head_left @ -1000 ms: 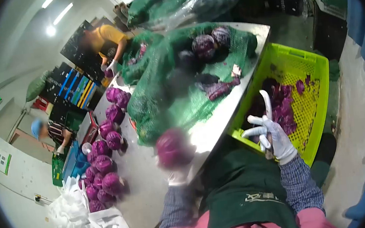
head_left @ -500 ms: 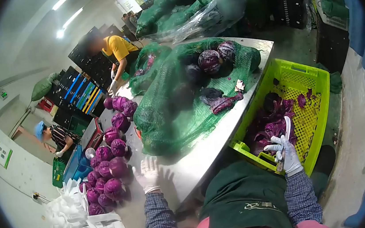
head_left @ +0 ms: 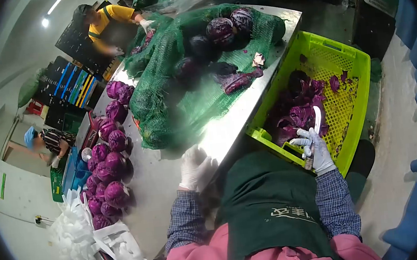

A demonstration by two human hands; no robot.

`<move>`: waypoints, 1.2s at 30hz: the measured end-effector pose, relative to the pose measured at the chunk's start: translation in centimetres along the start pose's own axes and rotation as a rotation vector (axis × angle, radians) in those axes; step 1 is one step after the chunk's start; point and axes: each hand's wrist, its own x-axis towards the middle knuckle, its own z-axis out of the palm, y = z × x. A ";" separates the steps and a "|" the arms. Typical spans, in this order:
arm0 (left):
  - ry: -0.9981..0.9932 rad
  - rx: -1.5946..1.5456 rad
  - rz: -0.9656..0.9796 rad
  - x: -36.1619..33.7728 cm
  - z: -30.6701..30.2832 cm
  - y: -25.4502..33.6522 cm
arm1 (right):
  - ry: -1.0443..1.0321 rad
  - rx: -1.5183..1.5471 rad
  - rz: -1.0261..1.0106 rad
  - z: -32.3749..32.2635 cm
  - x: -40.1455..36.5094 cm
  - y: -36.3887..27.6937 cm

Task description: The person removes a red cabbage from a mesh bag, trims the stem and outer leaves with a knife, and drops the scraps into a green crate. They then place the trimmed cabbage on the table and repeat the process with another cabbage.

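Head view: left hand (head_left: 194,167) gloved, fingers spread, empty, over steel table (head_left: 157,199). Right hand (head_left: 315,150) grips knife (head_left: 316,120) above lime crate (head_left: 357,66). Apron (head_left: 271,194) white print unreadable.

A row of trimmed purple cabbages (head_left: 108,166) runs down the left of the frame, ending beside a heap of white foam sleeves (head_left: 85,239) at lower left. At upper left a person in a yellow shirt (head_left: 105,19) works near stacked dark and blue crates (head_left: 69,86), and another person in a blue cap (head_left: 42,142) bends at the far left. A lime-green crate (head_left: 360,78) at right holds purple leaf trimmings (head_left: 298,113).
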 end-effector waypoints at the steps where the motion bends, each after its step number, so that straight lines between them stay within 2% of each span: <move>1: -0.058 -0.113 -0.064 0.4 -0.5 0.6 | -0.003 0.011 -0.001 0.2 -0.2 -0.2; 6: 0.172 -0.427 0.073 3.6 1.0 -1.1 | 0.014 -0.005 0.006 0.5 -0.2 -0.3; 8: 0.196 -0.328 0.136 6.1 -0.2 1.1 | 0.012 -0.011 0.000 0.4 -0.1 -0.3; 9: 0.103 -0.374 0.102 7.1 -1.9 3.8 | 0.013 -0.011 -0.006 0.5 -0.1 -0.4; 12: 0.036 -0.393 0.123 12.3 -2.7 4.5 | 0.027 0.040 0.025 0.3 0.0 -0.2; 14: 0.154 -0.335 0.258 18.9 -0.5 -0.5 | 0.037 0.013 0.013 0.7 -0.4 -0.4; 16: 0.035 -0.248 0.117 21.3 -5.5 5.4 | 0.045 -0.002 0.008 0.8 -0.1 -0.4; 18: 0.216 0.035 0.155 27.9 -3.4 0.2 | 0.074 -0.020 0.019 0.9 -0.1 -0.4; 21: 0.177 0.110 0.047 32.7 -3.5 -0.2 | 0.069 -0.006 0.046 0.6 0.1 -0.4; 23: 0.242 0.205 0.029 34.0 -1.5 -1.3 | 0.075 0.000 0.059 0.8 0.2 -0.7; 24: 0.303 0.280 0.002 33.1 -1.3 0.3 | 0.081 0.001 0.067 0.8 0.1 -0.8; 26: 0.335 0.255 0.042 31.8 -2.2 1.4 | 0.101 -0.006 0.069 0.9 0.0 -1.0; 27: 0.358 0.333 0.151 30.5 -2.1 0.9 | 0.099 -0.008 0.067 0.8 0.1 -1.0; 30: 0.520 0.224 0.124 27.4 -2.1 1.1 | 0.104 0.015 0.084 0.7 0.6 -0.7; 31: 0.457 0.141 0.150 27.8 -2.6 1.3 | 0.056 0.061 0.110 0.2 0.9 -0.5; 32: 0.165 0.002 0.056 28.2 -3.3 1.6 | 0.006 0.107 0.132 -0.3 1.2 -0.4; 34: -0.166 -0.314 0.010 28.7 -2.3 1.8 | 0.053 0.010 0.119 0.6 1.2 -1.0; 36: -0.136 -0.221 0.063 28.2 -2.0 2.9 | 0.106 -0.094 0.087 1.7 0.5 -1.5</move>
